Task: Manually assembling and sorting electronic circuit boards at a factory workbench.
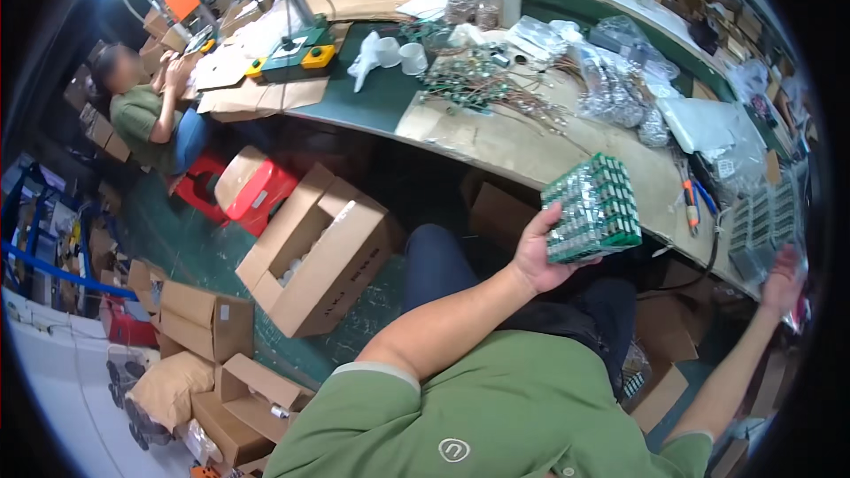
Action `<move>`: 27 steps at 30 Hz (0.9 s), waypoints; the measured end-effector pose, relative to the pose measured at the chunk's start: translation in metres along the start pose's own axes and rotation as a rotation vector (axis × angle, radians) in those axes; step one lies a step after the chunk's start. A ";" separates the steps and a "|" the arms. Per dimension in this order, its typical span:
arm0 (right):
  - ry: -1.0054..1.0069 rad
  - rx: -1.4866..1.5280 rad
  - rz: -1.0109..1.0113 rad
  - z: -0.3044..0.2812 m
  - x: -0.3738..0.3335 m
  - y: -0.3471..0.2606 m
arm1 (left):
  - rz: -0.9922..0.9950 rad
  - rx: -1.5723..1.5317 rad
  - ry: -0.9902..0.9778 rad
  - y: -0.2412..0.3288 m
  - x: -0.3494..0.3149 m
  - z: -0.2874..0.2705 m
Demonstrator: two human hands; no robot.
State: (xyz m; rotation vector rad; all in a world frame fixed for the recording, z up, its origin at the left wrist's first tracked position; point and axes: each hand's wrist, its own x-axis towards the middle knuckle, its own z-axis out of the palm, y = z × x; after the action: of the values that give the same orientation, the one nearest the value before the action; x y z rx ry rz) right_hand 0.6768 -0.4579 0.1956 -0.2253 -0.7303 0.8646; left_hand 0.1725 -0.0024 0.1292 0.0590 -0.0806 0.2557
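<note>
A: Nearest the lens: my green sleeve [496,407]. What does my left hand [540,257] hold?

B: A green block of stacked circuit boards [593,208], gripped from below, above the workbench [505,146] edge.

A: And my right hand [784,279]?

B: Spread open, reaching toward trays [761,221]; placing looks next. Cartons [319,252] crowd the floor.

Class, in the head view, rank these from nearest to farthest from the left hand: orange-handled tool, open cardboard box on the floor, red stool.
1. Orange-handled tool, on the bench to the right of the left hand.
2. Open cardboard box, floor, left.
3. Red stool, farther left.
</note>
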 end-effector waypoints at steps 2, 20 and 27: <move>0.507 -0.542 -0.291 0.018 -0.073 -0.042 | -0.099 -0.093 -0.026 -0.005 0.004 0.007; 0.437 -0.854 -0.286 0.187 -0.005 0.026 | 0.262 0.741 0.060 0.026 0.066 0.044; 0.642 -0.882 -0.301 0.189 -0.076 0.121 | 0.490 1.505 -0.027 0.013 0.133 0.047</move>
State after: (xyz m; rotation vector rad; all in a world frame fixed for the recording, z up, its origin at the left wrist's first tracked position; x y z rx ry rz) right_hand 0.4444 -0.4573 0.2426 -1.0945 -0.4725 0.1034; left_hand 0.2946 0.0402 0.1878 1.5543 0.0894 0.7604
